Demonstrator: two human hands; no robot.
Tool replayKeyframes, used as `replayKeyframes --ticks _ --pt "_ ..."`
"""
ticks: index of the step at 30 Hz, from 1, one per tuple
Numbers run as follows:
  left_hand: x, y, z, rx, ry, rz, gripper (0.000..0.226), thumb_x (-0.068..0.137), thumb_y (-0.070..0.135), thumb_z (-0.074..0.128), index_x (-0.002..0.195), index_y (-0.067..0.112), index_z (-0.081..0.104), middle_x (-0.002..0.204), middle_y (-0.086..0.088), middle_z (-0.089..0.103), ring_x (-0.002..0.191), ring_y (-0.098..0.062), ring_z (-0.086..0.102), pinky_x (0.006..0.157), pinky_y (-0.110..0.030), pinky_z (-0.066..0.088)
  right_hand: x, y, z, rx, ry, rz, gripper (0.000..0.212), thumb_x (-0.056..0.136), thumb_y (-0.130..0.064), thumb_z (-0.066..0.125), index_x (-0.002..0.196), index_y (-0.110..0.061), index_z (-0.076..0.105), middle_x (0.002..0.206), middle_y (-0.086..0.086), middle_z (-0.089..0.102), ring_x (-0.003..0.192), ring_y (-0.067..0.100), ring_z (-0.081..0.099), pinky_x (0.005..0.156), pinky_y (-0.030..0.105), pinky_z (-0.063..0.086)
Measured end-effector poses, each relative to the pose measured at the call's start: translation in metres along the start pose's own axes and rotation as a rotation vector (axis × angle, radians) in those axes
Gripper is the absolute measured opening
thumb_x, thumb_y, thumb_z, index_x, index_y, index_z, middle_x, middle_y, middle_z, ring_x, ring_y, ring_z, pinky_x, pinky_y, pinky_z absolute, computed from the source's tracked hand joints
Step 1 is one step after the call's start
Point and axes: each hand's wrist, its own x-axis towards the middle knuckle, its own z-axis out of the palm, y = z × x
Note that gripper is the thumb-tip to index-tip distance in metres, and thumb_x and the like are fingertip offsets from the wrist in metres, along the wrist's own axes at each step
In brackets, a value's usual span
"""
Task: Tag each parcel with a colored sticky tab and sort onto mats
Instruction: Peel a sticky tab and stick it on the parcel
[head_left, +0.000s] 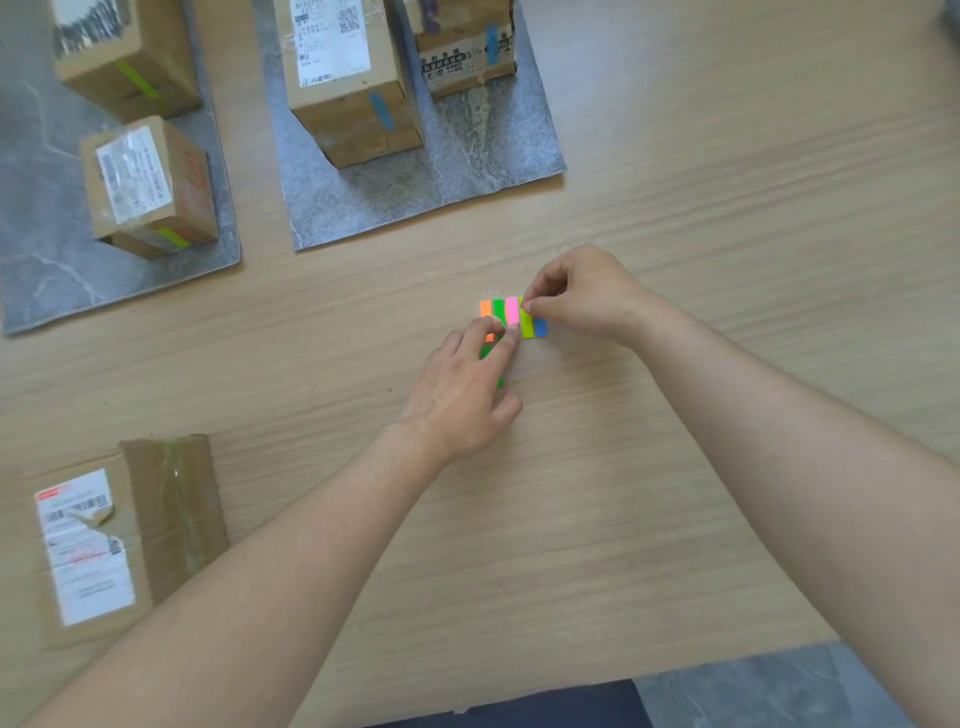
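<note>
The left hand (462, 384) is laid straight-fingered on a flat five-coloured sticky-tab pad (500, 310), its lime tab (528, 326) pinched by the right hand (582, 301).

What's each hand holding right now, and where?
Right hand pinches the yellow-green tab at its far end. Left hand grips nothing; its fingertips press down on the tab pad.

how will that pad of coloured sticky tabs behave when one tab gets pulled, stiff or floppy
Probably light and apt to slide: the left hand presses the pad of coloured sticky tabs onto the wooden table. The yellow-green tab the right hand pinches looks thin, so likely floppy.
</note>
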Motion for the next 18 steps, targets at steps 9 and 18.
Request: replayKeyframes --ticks 9,18 --pt "0.006 -0.001 0.004 0.059 0.014 0.028 0.078 0.076 0.051 0.031 0.148 0.024 0.044 0.14 -0.007 0.041 0.12 -0.029 0.044 0.098 -0.043 0.046 0.006 0.009 0.019 0.016 0.199 0.055 0.005 0.095 -0.024 0.067 0.09 -0.024 0.069 0.08 -0.009 0.07 0.076 0.009 0.062 0.072 0.023 0.044" --pt "0.019 0.003 -0.021 -0.801 0.216 -0.361 0.033 0.092 0.03 0.062 0.121 0.017 0.071 0.109 -0.002 0.067 0.095 -0.015 0.061 0.086 -0.024 0.047 -0.019 -0.027 0.028 0.796 0.51 -0.081 0.006 0.092 -0.01 0.074 0.092 -0.015 0.073 0.084 0.004 0.076 0.077 0.018 0.075 0.066 0.033 0.06"
